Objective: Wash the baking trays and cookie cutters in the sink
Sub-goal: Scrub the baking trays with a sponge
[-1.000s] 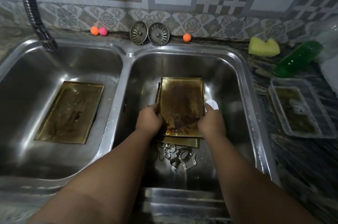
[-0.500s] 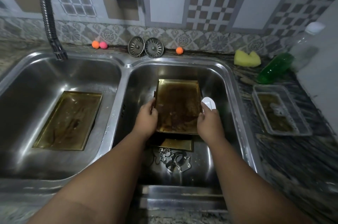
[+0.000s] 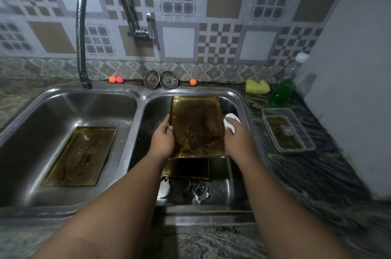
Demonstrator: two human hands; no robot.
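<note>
A greasy gold baking tray (image 3: 196,125) is lifted and tilted above the right sink basin (image 3: 239,100). My left hand (image 3: 161,139) grips its left edge and my right hand (image 3: 238,140) grips its right edge, with something white (image 3: 230,121) at my right fingers. Another gold tray (image 3: 188,167) lies under it on the basin floor. Metal cookie cutters (image 3: 200,192) lie near the basin's front. A third gold tray (image 3: 82,155) rests flat in the left sink basin (image 3: 31,127).
A flexible faucet (image 3: 81,36) arches over the left basin. Two sink strainers (image 3: 160,79) and small coloured balls (image 3: 116,79) line the back ledge. On the right counter sit a yellow sponge (image 3: 257,87), a green bottle (image 3: 281,92) and a clear plastic container (image 3: 287,131).
Both hands have raised the tray off the lower one and tilted it toward the back of the basin. My view has tipped upward, showing the faucet and wall.
</note>
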